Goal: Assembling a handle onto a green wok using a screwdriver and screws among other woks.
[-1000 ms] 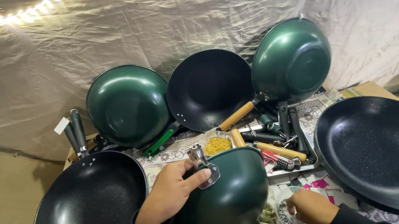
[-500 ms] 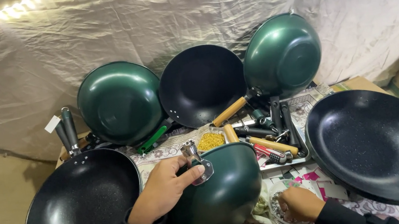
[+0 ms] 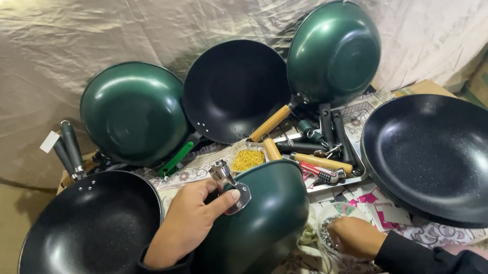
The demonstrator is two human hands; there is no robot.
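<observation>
My left hand (image 3: 187, 220) clamps the bracket (image 3: 231, 187) on the green wok (image 3: 259, 227), tilted between my hands; my right hand (image 3: 354, 237) curls into a small dish (image 3: 327, 233) beside it.

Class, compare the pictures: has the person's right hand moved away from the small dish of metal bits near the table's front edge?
No. The right hand stays on the small dish of metal bits, just below the metal tray.

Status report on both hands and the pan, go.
Left hand pressing metal handle bracket on upturned green wok. Right hand at small dish of parts. Nothing obstructing.
</observation>
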